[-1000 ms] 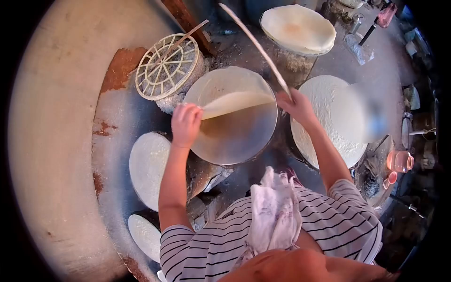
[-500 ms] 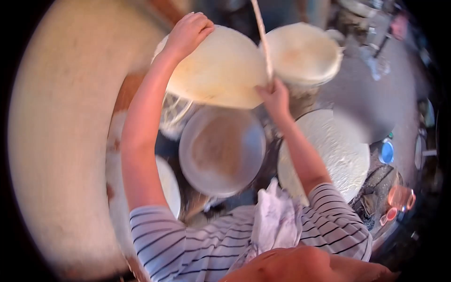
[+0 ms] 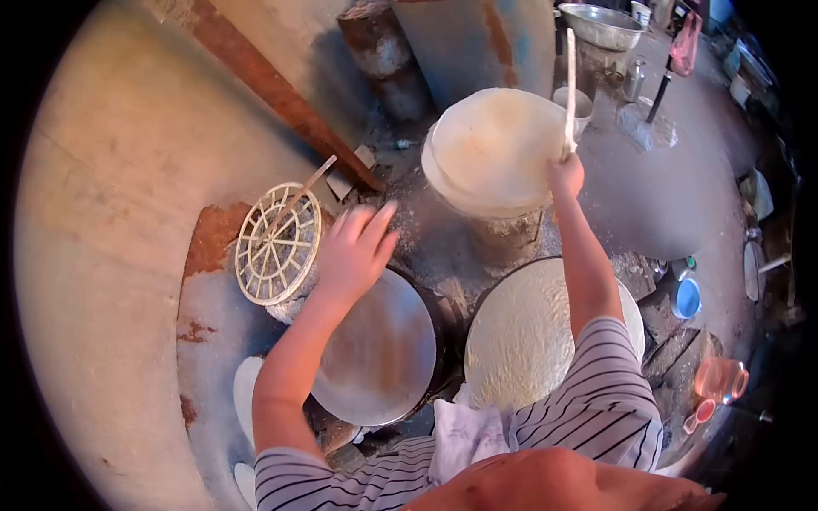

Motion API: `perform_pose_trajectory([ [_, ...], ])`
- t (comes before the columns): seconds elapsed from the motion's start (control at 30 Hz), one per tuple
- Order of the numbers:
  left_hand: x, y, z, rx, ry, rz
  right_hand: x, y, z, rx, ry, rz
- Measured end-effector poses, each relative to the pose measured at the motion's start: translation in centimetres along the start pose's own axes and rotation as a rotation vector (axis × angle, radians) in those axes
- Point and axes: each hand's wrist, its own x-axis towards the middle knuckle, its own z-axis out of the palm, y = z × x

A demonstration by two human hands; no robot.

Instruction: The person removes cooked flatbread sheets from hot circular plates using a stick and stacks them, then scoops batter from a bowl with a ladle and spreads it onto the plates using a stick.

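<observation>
My left hand (image 3: 356, 251), fingers spread and holding nothing, is over the far-left edge of a bare round griddle (image 3: 375, 358). My right hand (image 3: 566, 175) grips a long pale stick (image 3: 571, 89) that points away from me. It is at the right edge of a stack of large thin flatbreads (image 3: 498, 149); whether the fingers also touch the bread, I cannot tell. The stack rests on a drum-like stand (image 3: 509, 238). Below my right forearm, a second round griddle (image 3: 515, 341) is covered with a pale, wet-looking layer of batter.
A round spoked frame (image 3: 277, 247) with a wooden handle leans at the left. Behind it slants a rusty beam (image 3: 273, 89). A metal basin (image 3: 601, 27) stands at the far right, a blue bowl (image 3: 686, 298) and a pinkish jug (image 3: 716, 379) nearer on the right.
My left hand has let go of a large flatbread and come back toward me. That bread now lies on the stack. The view has shifted, and my right hand still has the stick.
</observation>
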Motion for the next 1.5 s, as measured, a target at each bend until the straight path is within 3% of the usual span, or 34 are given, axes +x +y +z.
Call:
perform_pose_trajectory([
  [0.17, -16.3, 0.0, -5.1, 0.166, -0.251, -0.47, -4.6, -0.9, -0.9, 0.009, -0.068, 0.065],
  [0.3, -26.8, 4.6, -8.6, 0.147, -0.261, -0.699, -2.3, 2.0, 0.5, -0.176, -0.038, -0.056],
  [0.33, -30.5, 7.8, -10.2, 0.131, -0.279, -0.833, -1.0, 5.1, 1.8, -0.226, -0.105, -0.106],
  [0.37, -33.9, 11.8, -12.2, 0.13, -0.301, -0.984, 3.7, 13.4, 4.6, -0.165, -0.161, -0.333],
  [0.4, -36.5, 15.6, -13.9, 0.037, -0.346, -1.214, 1.9, 11.5, 2.2, -0.131, -0.098, -0.353],
  [0.5, -44.6, 29.7, -15.3, -0.132, -0.269, -1.805, -4.2, 3.9, -4.6, -0.31, -0.217, -0.427],
  [0.53, -48.4, 36.1, -14.3, -0.082, -0.303, -2.027, -7.5, 2.6, -5.0, -0.293, -0.099, -0.528],
  [0.57, -52.0, 41.9, -12.5, -0.055, -0.348, -2.21, -14.4, -0.2, -7.3, -0.259, -0.198, -0.457],
  [0.6, -54.7, 47.2, -12.1, -0.036, -0.405, -2.375, -20.7, 1.6, -6.9, 0.05, -0.559, -0.406],
  [0.73, -61.7, 67.0, -15.5, 0.391, -0.177, -2.877, -54.5, -2.0, -18.4, 0.119, -1.743, -0.325],
  [0.77, -65.4, 70.5, -17.0, 0.575, -0.15, -2.917, -60.7, -1.4, -21.6, -0.126, -1.793, -0.433],
  [0.8, -67.3, 73.6, -18.7, 0.64, -0.109, -3.038, -64.5, 0.6, -24.1, -0.056, -2.078, -0.384],
  [0.83, -69.6, 75.2, -20.1, 0.692, -0.072, -3.137, -68.7, 0.1, -26.4, -0.037, -2.182, -0.386],
  [0.87, -72.1, 75.4, -23.1, 0.671, 0.167, -3.304, -71.4, 2.3, -27.4, -0.157, -2.296, -0.364],
  [0.9, -74.9, 75.4, -26.1, 0.628, 0.424, -3.429, -73.9, 3.7, -30.2, -0.249, -2.222, -0.581],
  [0.97, -80.3, 77.8, -28.4, 0.651, 1.29, -3.287, -76.1, 3.7, -33.6, -0.334, -2.394, -0.754],
  [1.03, -93.2, 82.9, -25.6, 0.625, 1.735, -3.015, -81.3, 5.4, -36.0, -0.249, -2.543, -0.938],
  [1.07, -96.0, 83.7, -24.5, 0.861, 1.815, -2.921, -83.8, 5.6, -37.8, -0.241, -2.558, -1.063],
  [1.1, -98.7, 84.4, -23.5, 1.091, 1.868, -2.808, -86.9, 3.7, -40.7, -0.114, -2.57, -1.408],
  [1.13, -98.2, 84.0, -23.1, 1.026, 2.04, -2.732, -90.6, 4.2, -42.6, 0.079, -2.738, -1.349],
  [1.17, -96.1, 83.9, -22.6, 0.963, 2.221, -2.652, -93.8, 3.8, -45.0, -0.006, -2.794, -1.539],
  [1.2, -96.8, 87.3, -17.2, 0.803, 1.996, -2.552, -96.7, 4.0, -47.6, 0.198, -2.83, -1.823],
  [1.3, -86.3, 90.4, -10.7, 0.76, 2.357, -2.535, -102.4, 8.2, -59.2, 0.382, -2.919, -2.182],
  [1.33, -83.2, 91.2, -9.2, 0.81, 2.59, -2.477, -104.0, 10.2, -62.7, 0.232, -2.822, -2.423],
  [1.37, -79.9, 89.8, -12.6, 0.938, 3.339, -2.059, -105.2, 12.0, -65.6, 0.117, -2.685, -2.657],
  [1.43, -73.5, 93.2, -15.4, 0.618, 2.639, -2.699, -106.2, 15.6, -68.5, 0.018, -2.514, -2.856],
  [1.47, -72.0, 96.0, -18.0, 0.617, 2.382, -2.863, -106.0, 16.0, -70.3, -0.144, -2.438, -2.88],
  [1.5, -70.8, 98.6, -19.4, 0.592, 2.143, -2.992, -106.5, 17.2, -70.5, -0.097, -2.518, -2.762],
])
